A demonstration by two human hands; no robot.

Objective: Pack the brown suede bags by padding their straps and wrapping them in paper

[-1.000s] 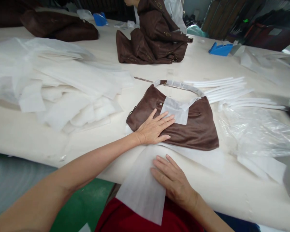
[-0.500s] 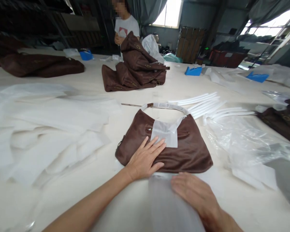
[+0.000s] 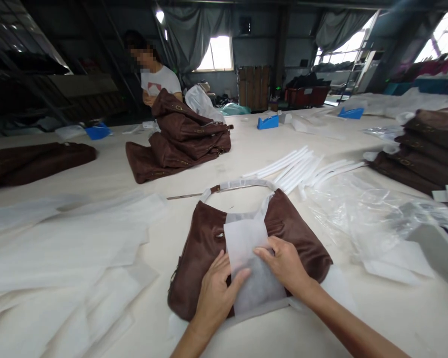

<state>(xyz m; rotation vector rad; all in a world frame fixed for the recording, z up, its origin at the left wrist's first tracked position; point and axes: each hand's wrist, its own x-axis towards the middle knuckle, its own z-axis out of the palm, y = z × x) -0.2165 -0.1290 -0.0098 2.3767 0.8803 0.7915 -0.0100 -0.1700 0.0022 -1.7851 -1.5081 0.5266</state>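
Observation:
A brown leather handbag (image 3: pixel 298 238) lies flat on the white table in front of me, its handle (image 3: pixel 242 185) wrapped in white paper. A white tissue sheet (image 3: pixel 256 283) is folded up from the near edge over the bag's front. My left hand (image 3: pixel 214 293) presses on the sheet's left side, thumb on the paper. My right hand (image 3: pixel 283 263) pinches the sheet's upper right part against the bag. Both hands have their fingers closed on the sheet.
Loose white sheets (image 3: pixel 59 248) cover the table's left. White foam strips (image 3: pixel 298 166) and clear plastic bags (image 3: pixel 358 214) lie to the right, with stacked brown bags (image 3: pixel 421 149) beyond. A person (image 3: pixel 153 79) handles a pile of brown bags (image 3: pixel 179 139) across the table. Blue tape dispensers (image 3: pixel 268 122) stand farther back.
The white sheet that hung over the table's near edge has been folded up over the bag. Both hands moved onto it. My head has lifted, showing more of the room.

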